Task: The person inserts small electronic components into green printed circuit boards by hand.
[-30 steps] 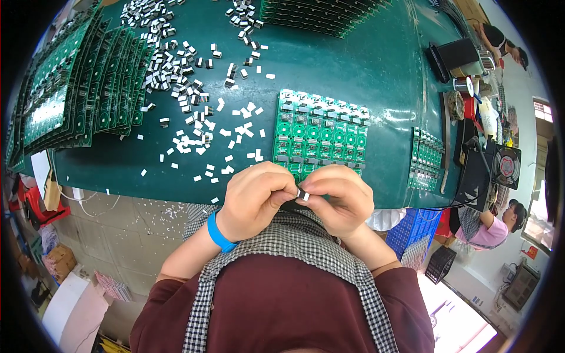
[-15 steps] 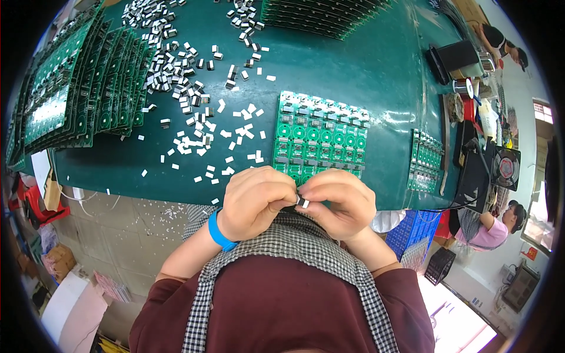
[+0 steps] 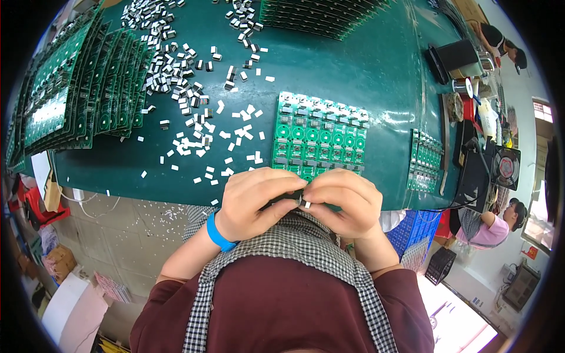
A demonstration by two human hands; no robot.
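Just in front of the table's near edge, my two hands meet at the fingertips around a small black pinned component (image 3: 302, 200) with a white face. My left hand (image 3: 254, 201), blue band at the wrist, pinches its left side. On the other side my right hand (image 3: 347, 203) holds it between thumb and forefinger, by the white part. The fingers cover much of the piece. Right behind the fingertips lies a green circuit board panel (image 3: 321, 136) with rows of round outlines and small grey display blocks; my hands hide its near edge.
Loose black-and-white components (image 3: 176, 67) spread over the left of the green table (image 3: 376, 65), with small white pieces (image 3: 244, 129) nearer. Circuit boards stand stacked (image 3: 76, 88) at far left and at the back (image 3: 323, 17). Another small panel (image 3: 425, 159) lies right. Two people are beyond.
My hands have shifted slightly to the right, still holding the small component. My left fingers have straightened a little over it, and its white part now shows nearer my right thumb.
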